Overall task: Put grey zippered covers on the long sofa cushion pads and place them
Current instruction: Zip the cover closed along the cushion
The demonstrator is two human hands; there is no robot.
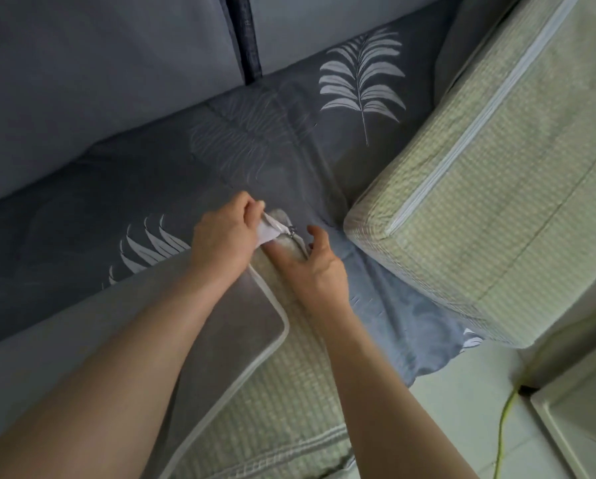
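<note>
- At the cushion's (pixel 241 323) far corner, the left hand (pixel 225 236) pinches a white flap (pixel 268 231) between thumb and fingertips.
- Just beside the flap on that corner sits the zip pull (pixel 292 231).
- Right hand (pixel 320 271) lies on the cushion's woven side, fingers curled near the pull; I cannot tell if they grip anything.
- The cushion lies on a leaf-print sheet (pixel 151 188), grey face up, white piping round it.
- Right of the cushion, a second pad (pixel 497 202) lies tilted, its zip seam up.
- Beyond the cushion's right side, a green cord (pixel 504 426) crosses pale floor (pixel 462 402).
</note>
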